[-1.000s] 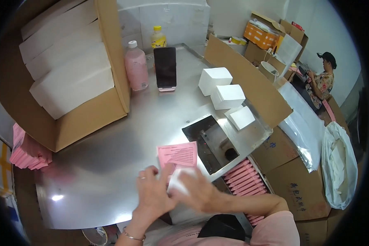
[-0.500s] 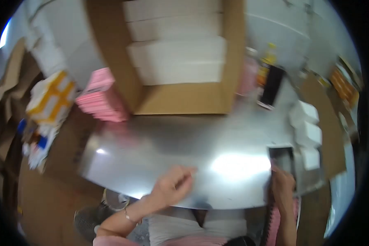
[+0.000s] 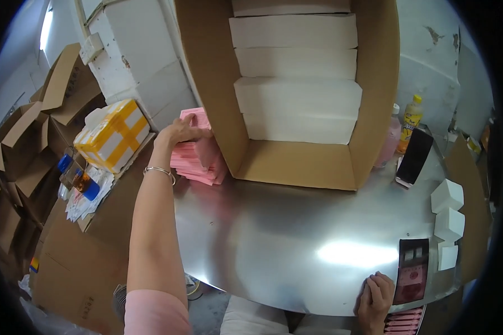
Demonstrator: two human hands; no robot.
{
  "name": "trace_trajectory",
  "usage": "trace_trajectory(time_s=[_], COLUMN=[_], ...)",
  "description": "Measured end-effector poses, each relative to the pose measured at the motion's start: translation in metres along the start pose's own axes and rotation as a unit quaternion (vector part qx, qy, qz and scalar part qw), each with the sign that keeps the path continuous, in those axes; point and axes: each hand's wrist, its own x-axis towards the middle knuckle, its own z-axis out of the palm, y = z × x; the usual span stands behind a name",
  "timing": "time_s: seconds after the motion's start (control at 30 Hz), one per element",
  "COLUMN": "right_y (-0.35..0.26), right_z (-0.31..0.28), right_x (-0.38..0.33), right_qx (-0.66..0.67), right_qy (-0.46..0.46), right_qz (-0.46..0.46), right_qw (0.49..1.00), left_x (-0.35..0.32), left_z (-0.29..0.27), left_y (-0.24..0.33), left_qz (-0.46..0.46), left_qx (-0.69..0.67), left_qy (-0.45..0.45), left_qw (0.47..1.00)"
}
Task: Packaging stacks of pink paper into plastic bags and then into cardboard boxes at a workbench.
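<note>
My left hand (image 3: 181, 131) reaches to the top of a stack of flat pink packets (image 3: 198, 170) left of the big cardboard box. Its fingers are bent around the upper packets, and one pink piece hangs tilted below them. My right hand (image 3: 377, 296) rests at the near edge of the metal tabletop (image 3: 274, 234), fingers curled, with nothing visible in them. Just right of it lies a flat dark rectangular piece (image 3: 413, 271) with a pink lower part. Below the table edge, more pink packets (image 3: 405, 321) show in a row.
The open cardboard box (image 3: 296, 164) holds several white boxes (image 3: 296, 97). At right are small white boxes (image 3: 449, 224), a phone-like dark slab (image 3: 414, 157), a yellow bottle (image 3: 411, 123) and a pink bottle (image 3: 388, 139). A yellow-taped package (image 3: 114, 137) stands at left.
My left hand has moved from the near middle of the table to the pink stack. My right hand has come off the dark piece onto the tabletop beside it. The view has shifted.
</note>
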Motion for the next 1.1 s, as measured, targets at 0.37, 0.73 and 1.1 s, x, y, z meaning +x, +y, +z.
trace_trajectory(time_s=[0.37, 0.73, 1.1], right_y=[-0.006, -0.015, -0.073], right_z=[-0.003, 0.015, 0.065], right_x=[-0.005, 0.011, 0.039], right_qx=[0.008, 0.196, 0.154], right_qy=[0.025, 0.005, -0.001], right_qz=[-0.011, -0.043, -0.086], right_qw=[1.000, 0.980, 0.984], left_x=[-0.081, -0.290, -0.213], left_z=[0.016, 0.203, 0.206], left_y=[-0.040, 0.101, 0.077], left_qz=[0.063, 0.259, 0.100], left_qx=[-0.088, 0.031, -0.390], left_qy=[0.109, 0.051, -0.204], left_qw=[0.988, 0.964, 0.892])
